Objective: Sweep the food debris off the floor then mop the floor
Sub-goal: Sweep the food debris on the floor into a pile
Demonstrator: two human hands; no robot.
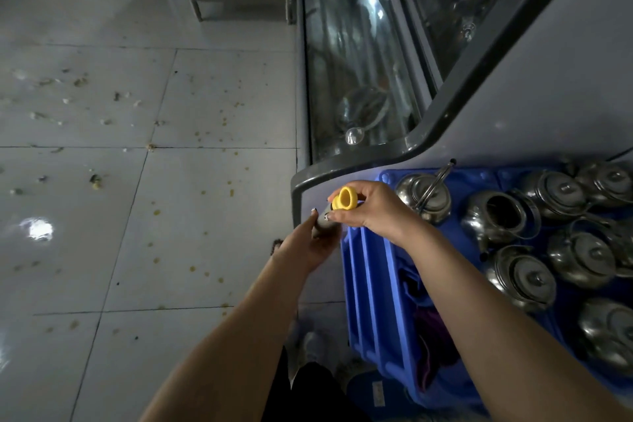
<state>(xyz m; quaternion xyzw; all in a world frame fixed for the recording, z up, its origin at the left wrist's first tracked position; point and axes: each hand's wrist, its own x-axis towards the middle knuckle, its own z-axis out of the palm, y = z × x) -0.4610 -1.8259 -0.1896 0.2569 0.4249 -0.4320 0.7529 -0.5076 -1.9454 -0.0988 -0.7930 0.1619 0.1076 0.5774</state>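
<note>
Underfoot, food scraps (96,181) lie scattered over the tiled floor (205,86), beside a glass counter (359,62) and a blue crate (370,271) of teapots (579,257). The right hand (373,209) pinches the yellow cap (346,199) of a handle (323,218); the left hand (308,245) grips it just below.

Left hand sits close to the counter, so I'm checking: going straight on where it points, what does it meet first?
Likely the right hand, holding the same yellow-capped handle just above it; the counter edge lies beyond, depth unclear.
</note>
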